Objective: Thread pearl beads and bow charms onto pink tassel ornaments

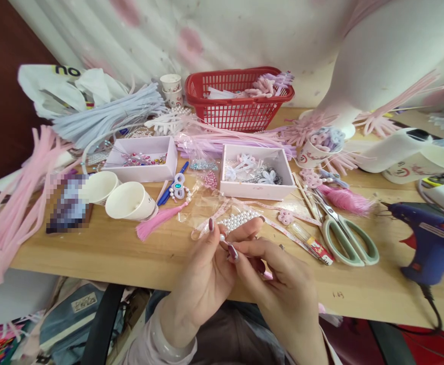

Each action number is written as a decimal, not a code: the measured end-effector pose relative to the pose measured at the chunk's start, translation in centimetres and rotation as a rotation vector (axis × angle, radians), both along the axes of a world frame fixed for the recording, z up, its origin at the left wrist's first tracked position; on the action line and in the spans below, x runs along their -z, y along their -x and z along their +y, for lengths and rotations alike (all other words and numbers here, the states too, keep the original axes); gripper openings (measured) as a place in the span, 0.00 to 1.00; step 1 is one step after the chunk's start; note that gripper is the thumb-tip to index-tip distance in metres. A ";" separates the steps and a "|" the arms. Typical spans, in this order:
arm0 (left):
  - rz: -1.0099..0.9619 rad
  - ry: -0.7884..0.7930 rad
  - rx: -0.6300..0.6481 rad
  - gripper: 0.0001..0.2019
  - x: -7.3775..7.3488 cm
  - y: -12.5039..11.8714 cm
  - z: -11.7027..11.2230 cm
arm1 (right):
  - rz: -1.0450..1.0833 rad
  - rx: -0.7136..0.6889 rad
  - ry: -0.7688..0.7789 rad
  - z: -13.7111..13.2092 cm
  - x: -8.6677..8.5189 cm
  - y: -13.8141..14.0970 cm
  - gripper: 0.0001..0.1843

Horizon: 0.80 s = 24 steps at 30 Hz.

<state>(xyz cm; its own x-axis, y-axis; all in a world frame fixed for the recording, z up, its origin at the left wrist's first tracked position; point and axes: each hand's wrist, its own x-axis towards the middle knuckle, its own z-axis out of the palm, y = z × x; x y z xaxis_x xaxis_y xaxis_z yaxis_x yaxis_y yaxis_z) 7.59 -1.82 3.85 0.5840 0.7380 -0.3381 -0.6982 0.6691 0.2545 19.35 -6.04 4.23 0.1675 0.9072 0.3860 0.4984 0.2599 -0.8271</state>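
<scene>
My left hand (206,271) and my right hand (278,284) meet over the front edge of the wooden table (103,251). The left thumb and forefinger pinch a small white pearl bead (222,236). The right fingertips press together right beside it, on something too thin to make out. Just beyond the hands lies a clear bag of white pearl beads (239,220) and a pink measuring tape (282,225).
Scissors (343,233) and a blue glue gun (429,243) lie to the right. Two white trays (258,190) hold ornaments; paper cups (128,200), a pink tassel (159,220), pink and blue pipe cleaners (20,195) and a red basket (237,99) crowd the table.
</scene>
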 end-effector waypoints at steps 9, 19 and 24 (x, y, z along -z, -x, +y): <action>-0.003 0.047 -0.051 0.09 0.0 -0.2 -0.1 | 0.001 0.012 0.015 0.0 0.1 0.0 0.07; 0.111 -0.064 -0.040 0.12 -0.2 -0.2 -0.1 | -0.009 0.008 0.052 -0.2 -0.1 0.0 0.06; 0.182 -0.095 -0.077 0.12 -0.1 -0.2 -0.3 | -0.027 0.001 0.054 -0.3 -0.2 0.0 0.06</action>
